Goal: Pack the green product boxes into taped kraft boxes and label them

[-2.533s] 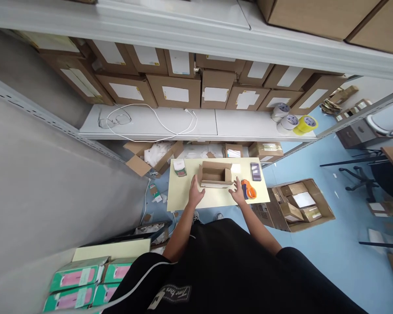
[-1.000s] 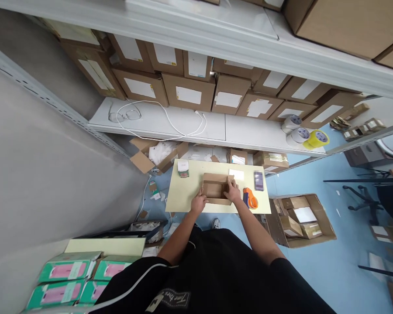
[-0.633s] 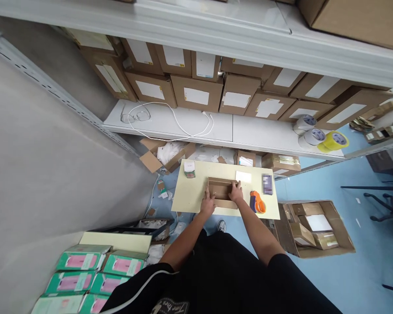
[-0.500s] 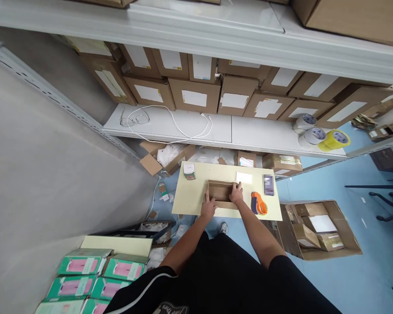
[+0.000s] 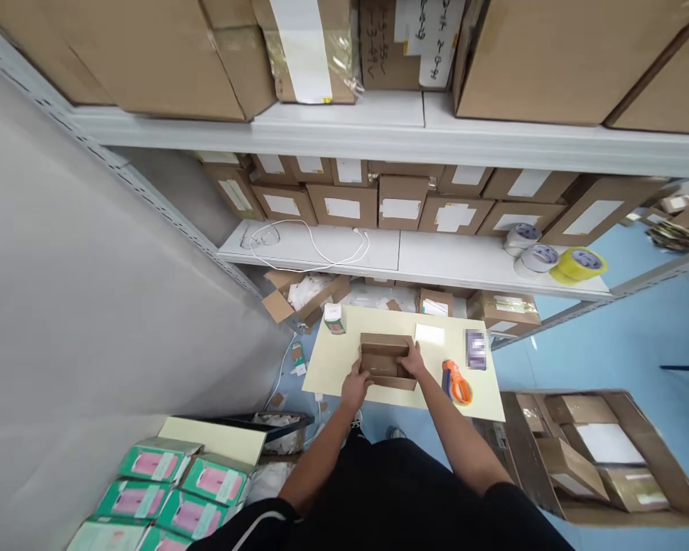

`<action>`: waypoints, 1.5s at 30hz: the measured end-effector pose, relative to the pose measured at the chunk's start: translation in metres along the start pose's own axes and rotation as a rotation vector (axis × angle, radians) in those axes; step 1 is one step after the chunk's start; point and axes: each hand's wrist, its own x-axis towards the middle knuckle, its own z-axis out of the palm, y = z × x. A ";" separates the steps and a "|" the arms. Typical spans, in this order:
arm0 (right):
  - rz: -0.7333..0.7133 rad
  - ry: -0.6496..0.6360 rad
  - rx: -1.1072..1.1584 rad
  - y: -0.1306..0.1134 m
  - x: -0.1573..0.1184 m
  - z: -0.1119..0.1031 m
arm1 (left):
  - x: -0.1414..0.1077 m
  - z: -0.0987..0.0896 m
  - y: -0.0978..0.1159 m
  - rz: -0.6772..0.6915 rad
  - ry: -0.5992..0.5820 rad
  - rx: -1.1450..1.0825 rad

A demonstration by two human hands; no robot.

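An open brown cardboard box (image 5: 386, 383) rests on the pale yellow table (image 5: 333, 367), its inside showing with nothing in it. My left hand (image 5: 356, 384) grips the box's left end, fingers over the wall. At the opposite end my right hand (image 5: 412, 361) holds the right wall, some fingertips reaching inside. Right of the box lies an orange tape dispenser (image 5: 457, 383). Behind it are a white card (image 5: 430, 334) and a purple item blurred by pixels (image 5: 476, 350). A small white and green box (image 5: 334, 318) stands at the table's back left corner.
Behind the table, a shelf (image 5: 436, 256) bears cartons, a white cable (image 5: 315, 249), glasses and tape rolls (image 5: 579, 265). A large carton (image 5: 625, 516) of parcels sits on the floor at right. Green and pink boxes (image 5: 143, 463) are stacked at lower left.
The camera view has tilted upward, showing more of the upper shelf. Both hands remain on the box's ends, and the box's back wall now stands more upright in view.
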 end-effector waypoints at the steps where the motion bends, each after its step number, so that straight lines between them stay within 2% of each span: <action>1: -0.031 0.003 0.031 0.000 -0.005 0.000 | -0.013 0.001 0.001 -0.020 0.041 -0.017; 4: -0.166 0.059 0.056 0.003 -0.026 0.010 | -0.057 0.009 0.002 -0.029 0.205 -0.070; 7: -0.310 0.090 0.043 0.011 -0.049 0.025 | -0.098 0.021 0.003 -0.063 0.306 -0.115; 10: -0.430 0.074 0.009 0.018 -0.070 0.033 | -0.132 0.027 0.011 -0.241 0.296 -0.140; 13: -0.566 0.066 0.010 0.011 -0.086 0.031 | -0.160 0.024 0.021 -0.360 0.325 -0.158; 15: -0.665 0.065 0.041 -0.006 -0.093 0.027 | -0.177 0.021 0.024 -0.403 0.366 -0.170; 18: -0.799 0.034 0.091 -0.044 -0.106 0.022 | -0.202 0.020 0.022 -0.468 0.450 -0.208; 22: -0.935 -0.101 0.114 -0.096 -0.135 0.020 | -0.244 0.028 0.012 -0.534 0.599 -0.269; 24: -0.995 -0.165 0.116 -0.117 -0.155 0.028 | -0.272 0.037 0.004 -0.557 0.667 -0.300; 26: -1.050 -0.218 0.122 -0.135 -0.182 0.046 | -0.307 0.048 -0.008 -0.575 0.745 -0.317; 29: -1.130 -0.325 0.136 -0.157 -0.234 0.089 | -0.369 0.070 -0.030 -0.638 0.820 -0.351; 33: -1.229 -0.471 0.142 -0.175 -0.324 0.150 | -0.457 0.101 -0.054 -0.800 0.863 -0.415; 36: -1.284 -0.569 0.101 -0.186 -0.391 0.187 | -0.515 0.122 -0.067 -0.922 0.878 -0.471; 41: -1.331 -0.727 0.040 -0.206 -0.486 0.249 | -0.600 0.149 -0.086 -1.006 0.904 -0.550; 45: -1.409 -0.759 0.010 -0.228 -0.550 0.297 | -0.659 0.159 -0.106 -1.037 0.928 -0.556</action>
